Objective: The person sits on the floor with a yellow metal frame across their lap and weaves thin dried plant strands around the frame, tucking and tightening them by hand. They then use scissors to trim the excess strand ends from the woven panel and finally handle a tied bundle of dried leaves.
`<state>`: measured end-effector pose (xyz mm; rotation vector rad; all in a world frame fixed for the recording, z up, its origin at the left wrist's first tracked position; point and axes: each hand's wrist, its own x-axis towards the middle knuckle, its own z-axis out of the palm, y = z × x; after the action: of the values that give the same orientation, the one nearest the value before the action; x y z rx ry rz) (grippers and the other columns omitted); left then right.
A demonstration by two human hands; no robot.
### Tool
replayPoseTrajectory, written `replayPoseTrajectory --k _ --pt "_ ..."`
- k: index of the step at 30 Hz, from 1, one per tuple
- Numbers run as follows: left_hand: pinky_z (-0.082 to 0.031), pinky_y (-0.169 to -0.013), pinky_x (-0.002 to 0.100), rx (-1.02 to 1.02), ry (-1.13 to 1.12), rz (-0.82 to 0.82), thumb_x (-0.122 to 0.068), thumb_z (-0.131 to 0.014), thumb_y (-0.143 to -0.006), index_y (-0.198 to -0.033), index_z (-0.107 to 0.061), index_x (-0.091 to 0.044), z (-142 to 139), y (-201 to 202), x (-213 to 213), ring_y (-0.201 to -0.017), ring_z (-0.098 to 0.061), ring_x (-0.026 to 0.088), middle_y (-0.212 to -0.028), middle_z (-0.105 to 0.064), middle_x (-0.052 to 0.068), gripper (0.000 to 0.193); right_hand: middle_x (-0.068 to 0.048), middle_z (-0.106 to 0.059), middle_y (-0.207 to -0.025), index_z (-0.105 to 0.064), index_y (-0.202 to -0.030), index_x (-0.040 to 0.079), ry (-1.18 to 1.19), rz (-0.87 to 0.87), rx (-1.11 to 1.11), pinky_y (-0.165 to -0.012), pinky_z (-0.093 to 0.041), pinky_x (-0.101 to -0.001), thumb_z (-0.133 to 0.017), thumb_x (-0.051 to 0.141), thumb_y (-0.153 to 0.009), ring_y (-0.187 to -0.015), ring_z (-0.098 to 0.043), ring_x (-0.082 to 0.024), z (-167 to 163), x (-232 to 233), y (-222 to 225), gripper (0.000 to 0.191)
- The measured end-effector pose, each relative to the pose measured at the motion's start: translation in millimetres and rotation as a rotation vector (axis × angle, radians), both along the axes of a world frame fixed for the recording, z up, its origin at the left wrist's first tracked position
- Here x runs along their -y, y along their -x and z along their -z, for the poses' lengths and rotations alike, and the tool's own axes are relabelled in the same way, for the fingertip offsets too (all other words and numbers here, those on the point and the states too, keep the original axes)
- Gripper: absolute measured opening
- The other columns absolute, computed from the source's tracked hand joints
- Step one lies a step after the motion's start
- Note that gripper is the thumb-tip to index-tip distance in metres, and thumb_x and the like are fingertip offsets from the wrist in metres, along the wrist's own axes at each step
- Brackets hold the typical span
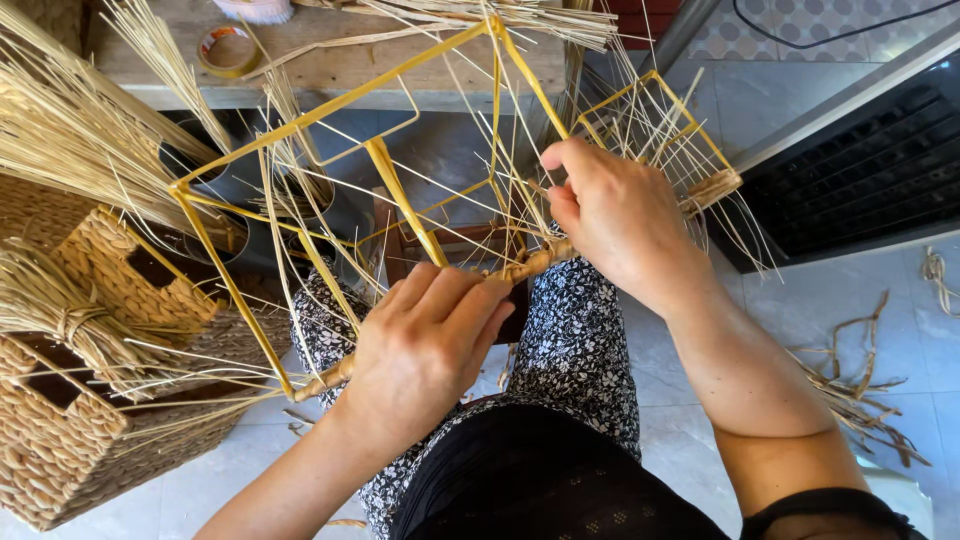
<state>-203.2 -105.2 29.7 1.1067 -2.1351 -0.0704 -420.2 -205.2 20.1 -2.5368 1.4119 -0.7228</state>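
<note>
A pale tiled floor carries most of what shows. To the left of the left hand, woven baskets stand on it with straw bundles lying across them. To the right of the right hand, loose dried fibre scraps lie scattered on the tiles. Beyond both hands a worn wooden table holds a roll of tape, more straw, and what may be a pale spool at its far edge.

My bare forearms, no rings on my hands, my black perforated top, my black-and-white floral-print trousers.
</note>
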Motion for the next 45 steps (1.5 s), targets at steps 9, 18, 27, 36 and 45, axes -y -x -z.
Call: replayPoseTrajectory --k 9,18,27,36,45 --pt "-0.05 -0.065 0.036 0.093 0.026 -0.19 -0.026 -0.075 -0.092 -0.102 -0.065 -0.009 26.6 32.4 9.1 -0.077 -0.061 0.021 -0.08 -0.061 0.002 0.022 -0.007 -0.073 -0.09 -0.075 -0.096 0.008 0.023 -0.15 -0.06 -0.065 -0.055 -0.0391 -0.073 0.015 -0.095 -0.075 -0.07 -0.025 -7.2 -4.6 4.7 0.007" --pt "-0.048 -0.054 0.031 0.022 0.206 -0.396 -0.02 -0.076 -0.104 -0.094 -0.07 -0.015 49.9 -33.9 45.8 -0.062 -0.059 0.013 -0.077 -0.065 0.0 0.012 -0.011 -0.073 -0.103 -0.069 -0.116 -0.001 -0.249 -0.003 1.287 -0.063 -0.049 -0.0211 -0.063 0.011 -0.114 -0.071 -0.061 -0.01 96.0 -31.7 83.9 0.014" --pt "-0.031 -0.049 0.025 -0.445 0.116 -0.497 -0.019 -0.074 -0.112 -0.094 -0.074 -0.006 0.8 -151.8 51.1 -0.056 -0.047 0.005 -0.07 -0.062 -0.001 0.022 -0.018 -0.062 -0.137 -0.044 -0.151 0.002 -1.042 0.195 1.065 -0.064 -0.057 -0.0282 -0.061 0.027 -0.1 -0.081 -0.072 -0.019 244.2 -20.1 67.1 0.059" --pt "-0.038 -0.062 0.026 -0.992 -0.055 -0.156 -0.015 -0.073 -0.114 -0.097 -0.069 0.001 12.8 -227.2 15.7 -0.065 -0.048 0.01 -0.08 -0.062 0.005 0.024 -0.02 -0.062 -0.148 -0.044 -0.163 -0.001 -0.687 -0.116 1.342 -0.07 -0.056 -0.0306 -0.063 0.027 -0.113 -0.082 -0.066 -0.015 144.3 41.7 69.8 0.06" --pt "-0.041 -0.071 0.025 -1.249 0.151 -0.036 -0.013 -0.072 -0.117 -0.098 -0.063 0.006 73.1 -255.2 33.4 -0.071 -0.046 0.012 -0.085 -0.061 0.009 0.029 -0.003 -0.067 -0.115 -0.059 -0.132 0.011 -0.759 0.124 1.332 -0.058 -0.056 -0.0328 -0.072 0.031 -0.102 -0.069 -0.069 -0.017 136.9 96.8 35.3 0.038"
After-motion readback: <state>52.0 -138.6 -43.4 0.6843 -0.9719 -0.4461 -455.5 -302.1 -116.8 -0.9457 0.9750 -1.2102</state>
